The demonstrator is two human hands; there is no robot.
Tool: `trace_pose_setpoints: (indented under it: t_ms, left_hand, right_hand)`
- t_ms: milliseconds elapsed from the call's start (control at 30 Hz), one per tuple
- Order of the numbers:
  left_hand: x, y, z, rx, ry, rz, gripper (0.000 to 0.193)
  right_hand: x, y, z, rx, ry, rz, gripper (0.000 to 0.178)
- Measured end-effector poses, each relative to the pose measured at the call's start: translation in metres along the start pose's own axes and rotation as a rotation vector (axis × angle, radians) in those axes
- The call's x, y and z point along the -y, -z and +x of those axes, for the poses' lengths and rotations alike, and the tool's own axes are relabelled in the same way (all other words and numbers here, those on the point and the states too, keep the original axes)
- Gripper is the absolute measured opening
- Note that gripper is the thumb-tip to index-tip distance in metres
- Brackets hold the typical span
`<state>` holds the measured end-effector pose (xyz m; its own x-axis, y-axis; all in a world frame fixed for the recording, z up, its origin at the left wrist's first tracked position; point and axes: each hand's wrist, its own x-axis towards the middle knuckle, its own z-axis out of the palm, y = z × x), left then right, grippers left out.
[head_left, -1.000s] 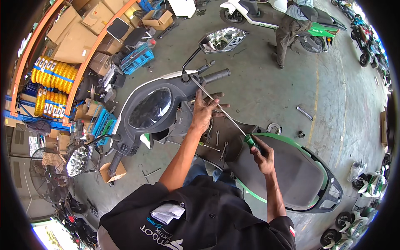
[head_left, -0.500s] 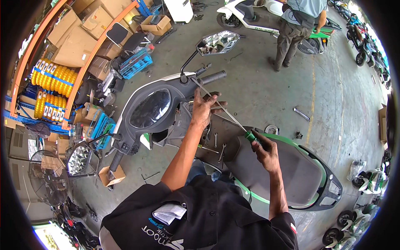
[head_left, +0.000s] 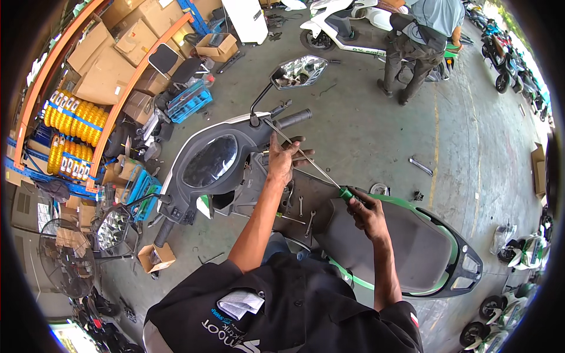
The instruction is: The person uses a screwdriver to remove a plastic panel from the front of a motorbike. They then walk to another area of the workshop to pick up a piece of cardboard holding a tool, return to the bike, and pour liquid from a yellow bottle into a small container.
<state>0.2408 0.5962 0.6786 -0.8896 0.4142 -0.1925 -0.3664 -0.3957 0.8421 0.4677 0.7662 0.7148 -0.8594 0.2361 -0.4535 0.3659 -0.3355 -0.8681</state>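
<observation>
A long screwdriver (head_left: 323,171) with a green handle slants from lower right up to the scooter's handlebar cover. Its handle sits in my right hand (head_left: 369,216), fingers closed round it, above the front of the seat (head_left: 382,247). My left hand (head_left: 281,160) steadies the thin shaft near its far end between thumb and fingers, the other fingers spread. The shaft's tip meets the dark handlebar cover (head_left: 254,130) beside the base of the mirror (head_left: 300,72) stem; the exact contact is too small to make out. The right handlebar grip (head_left: 293,118) lies just beyond.
Wrenches (head_left: 310,223) and another screwdriver (head_left: 291,218) lie on the scooter's footboard. Left stands a shelf (head_left: 136,67) with cartons and yellow coils; a blue crate (head_left: 189,101) is on the floor. At the back a person (head_left: 415,50) bends over another scooter (head_left: 353,41).
The scooter and both hands appear slightly further left and lower in the picture. The screwdriver stays at the same spot on the handlebar cover. The person at the back has bent forward.
</observation>
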Motion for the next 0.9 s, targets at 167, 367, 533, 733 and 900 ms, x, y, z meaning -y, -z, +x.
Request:
trace_pose_setpoints:
  t_ms: [167, 367, 533, 733, 900]
  left_hand:
    - [0.000, 0.001, 0.000, 0.006, 0.002, -0.047, 0.071]
    - [-0.001, -0.005, -0.005, -0.018, 0.002, -0.055, 0.061]
    - [0.013, 0.001, -0.016, 0.003, 0.127, -0.076, 0.023]
    - [0.023, -0.012, -0.021, 0.046, 0.142, -0.081, 0.030]
    - [0.020, -0.017, -0.023, 0.154, 0.128, -0.188, 0.038]
  right_hand:
    - [0.002, -0.002, -0.002, -0.031, 0.127, -0.204, 0.056]
    - [0.000, 0.015, 0.002, 0.139, -0.333, 0.355, 0.052]
    - [0.002, 0.007, -0.002, -0.019, 0.259, -0.464, 0.055]
    - [0.007, -0.011, -0.023, -0.330, 0.491, -0.305, 0.055]
    - [-0.021, -0.008, -0.018, -0.369, 0.505, -0.293, 0.046]
